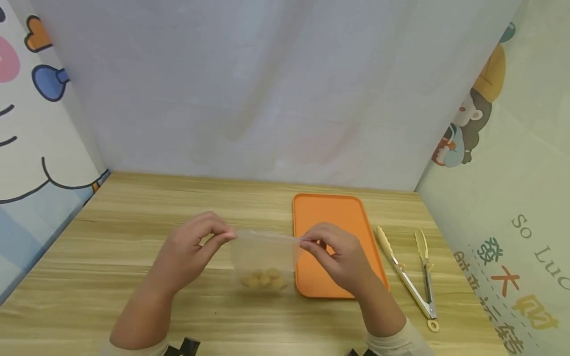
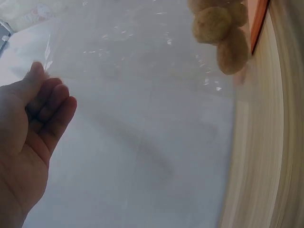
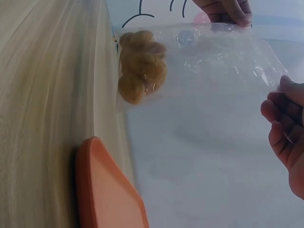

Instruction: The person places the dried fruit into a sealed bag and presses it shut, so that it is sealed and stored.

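A clear plastic bag (image 1: 266, 254) hangs upright between both hands, stretched wide along its top edge. Several round, golden-brown food pieces (image 1: 264, 280) lie together at its bottom; they show closer in the right wrist view as brownish balls (image 3: 142, 66). The left hand (image 1: 193, 247) pinches the bag's top left corner between thumb and fingers. At the top right corner, the right hand (image 1: 336, 252) pinches the bag in the same way, its forearm over the orange tray (image 1: 331, 212). In the left wrist view, the left hand's thumb (image 2: 35, 73) presses the film against the fingers.
To the right of the tray lies a pair of metal tongs (image 1: 414, 287) with cream-coloured tips, spread apart. The wood-grain table (image 1: 133, 207) meets a pale cloth backdrop (image 1: 249, 99) at the back, with printed cloths on both sides.
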A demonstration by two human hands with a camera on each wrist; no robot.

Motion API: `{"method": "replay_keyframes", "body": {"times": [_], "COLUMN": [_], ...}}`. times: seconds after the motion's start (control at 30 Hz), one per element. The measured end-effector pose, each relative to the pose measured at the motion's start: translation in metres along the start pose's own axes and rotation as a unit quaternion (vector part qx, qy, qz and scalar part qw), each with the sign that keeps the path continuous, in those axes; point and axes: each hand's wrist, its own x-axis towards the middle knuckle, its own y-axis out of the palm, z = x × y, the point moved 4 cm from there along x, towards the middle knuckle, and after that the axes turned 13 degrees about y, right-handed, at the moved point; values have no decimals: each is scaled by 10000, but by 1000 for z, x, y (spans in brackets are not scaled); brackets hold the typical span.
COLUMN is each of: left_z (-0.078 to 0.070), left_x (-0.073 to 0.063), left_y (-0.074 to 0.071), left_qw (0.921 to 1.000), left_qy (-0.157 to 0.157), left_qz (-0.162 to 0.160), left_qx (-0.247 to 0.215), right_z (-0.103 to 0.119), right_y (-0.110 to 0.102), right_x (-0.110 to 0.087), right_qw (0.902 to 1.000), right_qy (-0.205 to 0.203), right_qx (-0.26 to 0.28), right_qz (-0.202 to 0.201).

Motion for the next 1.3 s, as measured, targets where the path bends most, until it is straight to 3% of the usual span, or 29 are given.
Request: {"method": "replay_keyframes", "body": {"times": [0.1, 0.23, 0.53, 0.77, 0.97, 1.3], "left_z": [2, 3, 6, 6, 6, 9], "left_x": [-1, -2, -7, -6, -6, -9], "left_y": [-1, 2, 9, 11, 13, 18], "left_qw": [9982, 9936, 9841, 9831, 9852, 9810], "left_qy": [-161, -290, -516, -598, -437, -780], "left_qz": [544, 1043, 1678, 1715, 1652, 1774], "left_qx": [187, 313, 285, 244, 120, 39], "right_z": [-3, -10, -22, -25, -24, -26], "right_y": [0, 2, 5, 2, 2, 6], "right_x": [-1, -3, -9, -9, -8, -10], "right_qw": [9998, 9983, 9876, 9856, 9873, 9862], "right_qy": [96, 362, 1042, 1085, 792, 926], "right_qx": [-169, -432, -793, -949, -984, -792], "right_qz": [19, 136, 866, 882, 962, 1122]}}
